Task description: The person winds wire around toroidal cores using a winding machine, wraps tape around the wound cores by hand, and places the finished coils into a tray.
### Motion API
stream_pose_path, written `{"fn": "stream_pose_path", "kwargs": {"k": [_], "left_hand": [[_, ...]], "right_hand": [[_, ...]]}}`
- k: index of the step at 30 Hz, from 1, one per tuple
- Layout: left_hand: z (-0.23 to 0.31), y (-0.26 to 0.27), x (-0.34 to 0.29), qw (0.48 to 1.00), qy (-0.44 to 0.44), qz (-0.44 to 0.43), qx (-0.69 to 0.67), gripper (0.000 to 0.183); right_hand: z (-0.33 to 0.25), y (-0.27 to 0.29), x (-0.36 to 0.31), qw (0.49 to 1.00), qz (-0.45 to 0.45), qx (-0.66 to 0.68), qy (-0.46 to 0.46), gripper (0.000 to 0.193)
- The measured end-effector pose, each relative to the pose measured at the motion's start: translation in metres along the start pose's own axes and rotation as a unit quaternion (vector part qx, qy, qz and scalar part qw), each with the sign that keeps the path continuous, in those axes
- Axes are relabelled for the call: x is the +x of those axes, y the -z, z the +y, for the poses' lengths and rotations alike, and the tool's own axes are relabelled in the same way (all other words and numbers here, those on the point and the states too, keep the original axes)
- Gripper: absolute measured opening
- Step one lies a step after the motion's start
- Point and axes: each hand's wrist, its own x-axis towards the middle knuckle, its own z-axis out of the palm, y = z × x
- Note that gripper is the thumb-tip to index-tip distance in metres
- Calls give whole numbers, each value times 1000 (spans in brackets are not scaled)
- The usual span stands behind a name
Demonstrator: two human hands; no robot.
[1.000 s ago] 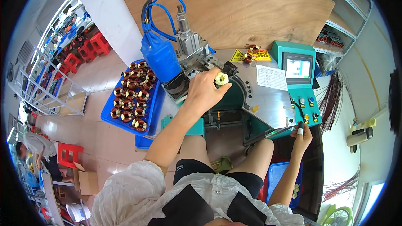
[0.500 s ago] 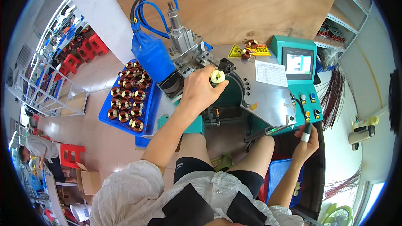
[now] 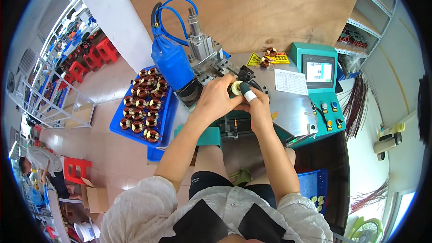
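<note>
Both hands meet at the winding head of the machine (image 3: 204,49). My left hand (image 3: 216,98) pinches a pale yellow ring core (image 3: 236,88) between thumb and fingers. From the right, my right hand (image 3: 258,111) closes on the same ring, its thumb pressed to the ring's edge. That thumb wears a dark green and white finger cover (image 3: 247,91). Part of the ring is hidden by the thumbs and fingers. A black clamp block (image 3: 245,73) sits just behind the ring.
Left of the machine, a blue tray (image 3: 118,126) holds several copper-wound ring coils (image 3: 151,134). Two wound coils lie near yellow warning labels (image 3: 254,59). A green control box with screen (image 3: 319,70) stands right. Lower right, a blue bin (image 3: 310,180) holds several pale rings (image 3: 320,200).
My right hand has come up from beside the control panel to the ring in my left hand. The left hand stays near the machine. The whole view has shifted slightly.
</note>
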Motion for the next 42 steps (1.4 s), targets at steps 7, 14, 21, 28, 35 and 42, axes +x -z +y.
{"fn": "stream_pose_path", "kwargs": {"k": [7, 14, 21, 28, 35, 42], "left_hand": [[-5, -10, -2, 998, -34, 43, -13, 36], [-3, -12, -3, 997, -32, 72, -4, 37], [4, -8, 5, 999, 2, 44, 7, 39], [9, 4, 10, 997, 64, -26, 19, 51], [13, -3, 11, 1000, 20, 8, 12, 41], [5, -3, 9, 999, 33, 0, 16, 45]], "right_hand": [[-1, 2, 3, 1000, 2, -1, 15, 26], [-5, 1, 8, 1000, 21, -10, -17, 25], [1, 10, 12, 1000, -5, 7, -17, 29], [-26, 78, -52, 957, 114, -182, 197, 34], [4, 353, -61, 631, 451, -620, 116, 35], [0, 399, -39, 533, 403, -739, -84, 24]]}}
